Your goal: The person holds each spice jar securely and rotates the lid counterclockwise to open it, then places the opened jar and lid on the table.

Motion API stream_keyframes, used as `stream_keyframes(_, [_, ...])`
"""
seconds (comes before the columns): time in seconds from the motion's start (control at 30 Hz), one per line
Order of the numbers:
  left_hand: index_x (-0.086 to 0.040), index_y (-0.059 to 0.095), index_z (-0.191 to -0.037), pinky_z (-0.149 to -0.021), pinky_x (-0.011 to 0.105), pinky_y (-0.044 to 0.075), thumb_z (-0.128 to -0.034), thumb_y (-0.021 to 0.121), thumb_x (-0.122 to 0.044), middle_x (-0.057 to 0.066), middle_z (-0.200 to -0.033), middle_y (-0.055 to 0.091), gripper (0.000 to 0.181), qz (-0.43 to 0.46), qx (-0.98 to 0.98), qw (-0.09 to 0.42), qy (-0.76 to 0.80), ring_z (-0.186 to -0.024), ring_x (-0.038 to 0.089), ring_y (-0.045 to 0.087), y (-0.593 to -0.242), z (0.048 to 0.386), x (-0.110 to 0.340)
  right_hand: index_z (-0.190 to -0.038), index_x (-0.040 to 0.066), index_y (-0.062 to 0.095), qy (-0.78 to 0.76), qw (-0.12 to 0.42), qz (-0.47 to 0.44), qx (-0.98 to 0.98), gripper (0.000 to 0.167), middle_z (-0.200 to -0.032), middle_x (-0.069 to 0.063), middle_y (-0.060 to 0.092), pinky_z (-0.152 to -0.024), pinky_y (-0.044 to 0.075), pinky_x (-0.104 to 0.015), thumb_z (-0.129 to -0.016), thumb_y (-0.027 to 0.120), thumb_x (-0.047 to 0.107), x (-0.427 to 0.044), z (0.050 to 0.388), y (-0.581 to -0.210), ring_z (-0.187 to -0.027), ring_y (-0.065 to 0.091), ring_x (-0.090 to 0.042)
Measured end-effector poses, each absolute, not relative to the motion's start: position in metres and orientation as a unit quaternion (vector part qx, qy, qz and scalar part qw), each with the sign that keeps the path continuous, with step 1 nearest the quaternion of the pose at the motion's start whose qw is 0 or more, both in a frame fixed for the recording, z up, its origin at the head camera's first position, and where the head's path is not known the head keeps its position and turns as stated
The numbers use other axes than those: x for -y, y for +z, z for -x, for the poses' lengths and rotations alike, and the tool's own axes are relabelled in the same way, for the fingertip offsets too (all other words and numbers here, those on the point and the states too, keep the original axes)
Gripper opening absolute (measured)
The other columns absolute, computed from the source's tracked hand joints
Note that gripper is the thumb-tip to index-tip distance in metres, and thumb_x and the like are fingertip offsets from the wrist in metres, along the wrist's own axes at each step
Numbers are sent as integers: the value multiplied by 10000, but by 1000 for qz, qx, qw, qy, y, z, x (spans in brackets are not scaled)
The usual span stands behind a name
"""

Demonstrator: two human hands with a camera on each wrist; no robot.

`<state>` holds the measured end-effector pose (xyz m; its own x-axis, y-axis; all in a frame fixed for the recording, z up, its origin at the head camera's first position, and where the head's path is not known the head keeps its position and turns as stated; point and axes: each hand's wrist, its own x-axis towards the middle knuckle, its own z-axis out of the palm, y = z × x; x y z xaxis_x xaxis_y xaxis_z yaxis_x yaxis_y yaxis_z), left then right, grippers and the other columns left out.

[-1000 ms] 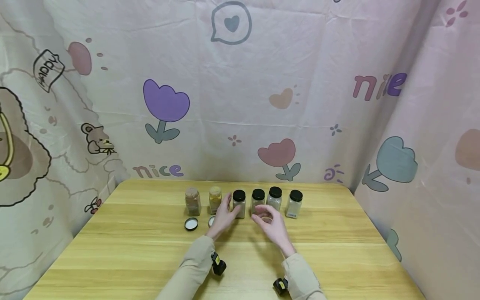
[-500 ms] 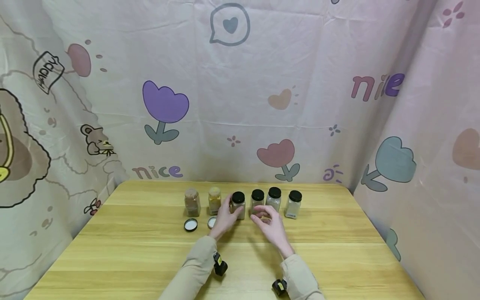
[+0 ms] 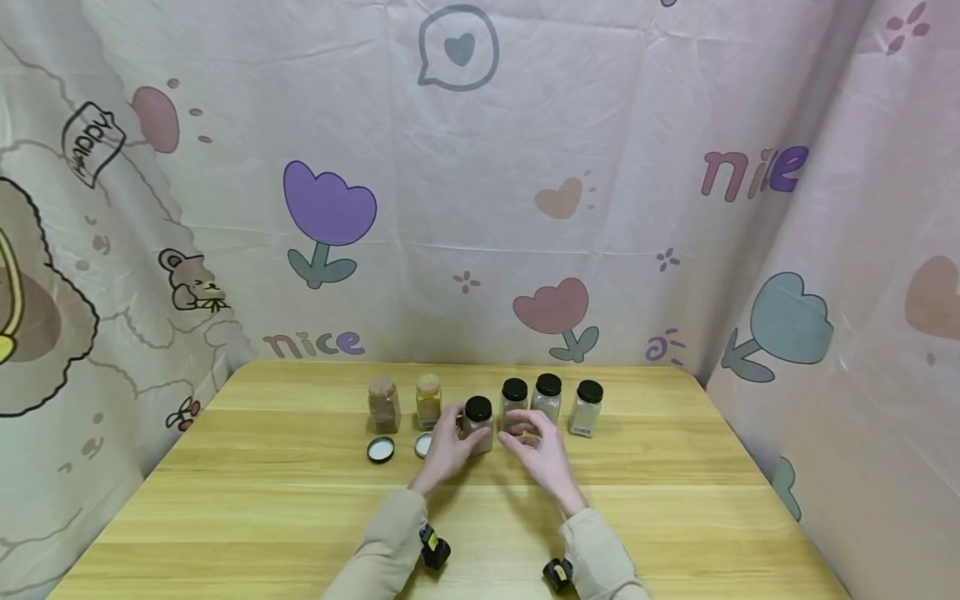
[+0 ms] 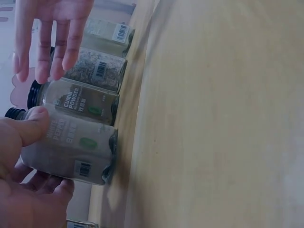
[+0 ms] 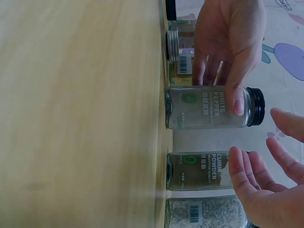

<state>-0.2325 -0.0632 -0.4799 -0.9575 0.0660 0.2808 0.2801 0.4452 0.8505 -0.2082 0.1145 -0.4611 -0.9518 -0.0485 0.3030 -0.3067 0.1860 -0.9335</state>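
My left hand [image 3: 446, 450] grips a glass spice jar [image 3: 480, 432] with a black lid, thumb on the near side and fingers round the far side. In the right wrist view this white pepper jar [image 5: 199, 108] shows its printed label and stands upright. My right hand [image 3: 547, 454] hovers just right of it, fingers gently bent and apart, holding nothing. Behind those fingers stands a capped cumin powder jar [image 3: 514, 392]; its label is readable in the left wrist view, where the cumin jar [image 4: 78, 99] is beside the pepper.
Left stand two uncapped jars, one brown [image 3: 384, 408] and one yellow [image 3: 429, 406]. Before them lie upturned lids, a full one [image 3: 381, 450] and a partly hidden one [image 3: 423, 445]. Right stand two capped jars, one speckled [image 3: 547, 402], one pale [image 3: 587, 410]. A printed curtain [image 3: 465, 208] backs the wooden table [image 3: 300, 517].
My left hand has drawn the white pepper jar from the row toward me. The right hand stays nearly in place, and the other jars have not moved.
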Motion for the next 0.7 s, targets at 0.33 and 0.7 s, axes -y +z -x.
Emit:
stream_keyframes(0.33, [-10, 637, -1209, -906, 389, 598, -783, 869, -228, 146, -1147, 673, 532, 130, 846, 119, -503, -1031, 267, 655, -481, 218, 69, -1182, -31, 671, 613, 113, -129, 771, 418, -1165, -206, 652, -923, 619, -358, -807, 830, 64, -110, 206, -459, -1033, 648, -389])
stream_keyframes(0.7, [-17, 671, -1110, -895, 307, 631, -785, 866, -141, 149, -1090, 695, 399, 218, 828, 94, -508, -1004, 274, 685, -487, 211, 75, -1105, 32, 744, 453, 185, -156, 858, 466, -983, -36, 706, -803, 566, -295, -761, 882, 314, -97, 201, -452, -883, 641, -169])
